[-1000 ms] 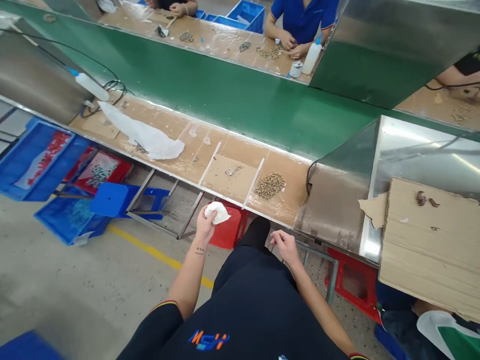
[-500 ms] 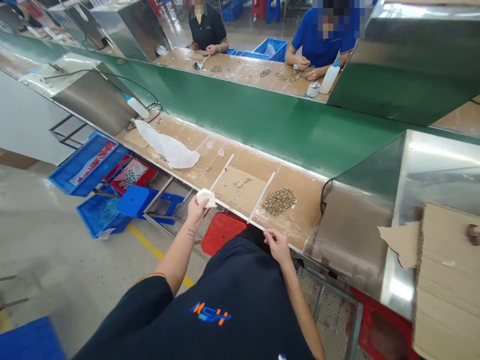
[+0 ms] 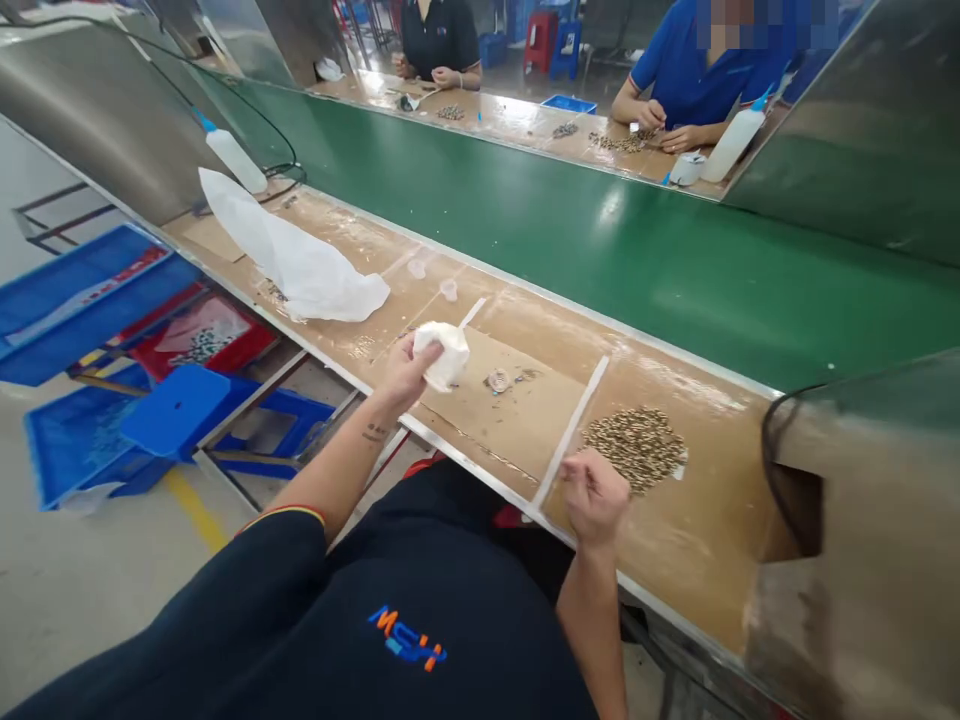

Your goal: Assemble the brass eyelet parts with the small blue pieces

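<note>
Two hands over a brown workbench, seen from the head camera.

At frame centre, the left hand (image 3: 405,370) pinches a crumpled white cloth wad (image 3: 444,352) above the brown cardboard-topped bench (image 3: 510,420). Lower right of centre, the right hand (image 3: 596,495) is curled into a loose fist just beside a heap of small brassy metal parts (image 3: 636,447).

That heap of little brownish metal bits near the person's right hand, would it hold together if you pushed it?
Probably not. The heap of small parts is loose pieces lying flat on the brown bench top, so a push from the right hand would likely spread it. They look metallic, so perhaps heavy for their size, and fiddly to pick singly.
</note>
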A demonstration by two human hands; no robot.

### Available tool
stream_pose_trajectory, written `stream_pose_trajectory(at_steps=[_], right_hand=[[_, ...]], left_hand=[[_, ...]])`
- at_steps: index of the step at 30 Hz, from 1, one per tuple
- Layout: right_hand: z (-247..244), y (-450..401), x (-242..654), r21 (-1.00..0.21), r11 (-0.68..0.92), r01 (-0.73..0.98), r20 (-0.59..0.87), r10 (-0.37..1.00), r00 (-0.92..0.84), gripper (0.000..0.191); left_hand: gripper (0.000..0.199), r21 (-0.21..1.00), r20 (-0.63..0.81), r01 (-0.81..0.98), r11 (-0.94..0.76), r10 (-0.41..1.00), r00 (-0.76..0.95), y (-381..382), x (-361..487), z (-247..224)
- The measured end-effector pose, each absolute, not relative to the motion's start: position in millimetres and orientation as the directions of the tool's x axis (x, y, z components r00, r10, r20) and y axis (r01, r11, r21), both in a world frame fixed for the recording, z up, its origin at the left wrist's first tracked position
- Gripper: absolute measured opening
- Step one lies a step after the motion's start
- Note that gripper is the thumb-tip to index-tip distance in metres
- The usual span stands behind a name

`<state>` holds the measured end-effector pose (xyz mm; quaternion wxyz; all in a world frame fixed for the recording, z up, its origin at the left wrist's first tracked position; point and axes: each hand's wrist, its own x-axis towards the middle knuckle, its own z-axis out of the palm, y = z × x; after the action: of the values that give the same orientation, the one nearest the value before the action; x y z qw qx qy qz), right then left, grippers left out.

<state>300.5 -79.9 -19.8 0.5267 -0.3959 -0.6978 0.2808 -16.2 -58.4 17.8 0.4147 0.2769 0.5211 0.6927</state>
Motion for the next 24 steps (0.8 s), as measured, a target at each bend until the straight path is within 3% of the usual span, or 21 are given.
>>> stream_pose_trajectory(at_steps=[5,10,17,24], right_hand=[[-28,-105,248,-0.816,0.405,0.412,0.504,0.848,0.165,0.030],[-14,-104,212,-0.688,0.372,0.623,0.469,0.883,-0.009,0.026],[-4,-66,188,-0.458,0.378,0.805,0.385,0.900,-0.203,0.019],[-10,-39,188,-0.421,0.400,0.814,0.344,0.901,-0.264,0.016]], left_hand=[[0.062,0.937,-0.139,-0.347,0.027,0.943,-0.301,-110,-43,1],[0.056,0.927,-0.151,-0.360,0.101,0.982,-0.114,-114,-66,-8],[0.052,0.945,-0.125,-0.318,0.076,0.983,-0.137,-105,-73,-45],[0.049,0.938,-0.254,-0.276,0.211,0.958,-0.131,-106,-81,-43]])
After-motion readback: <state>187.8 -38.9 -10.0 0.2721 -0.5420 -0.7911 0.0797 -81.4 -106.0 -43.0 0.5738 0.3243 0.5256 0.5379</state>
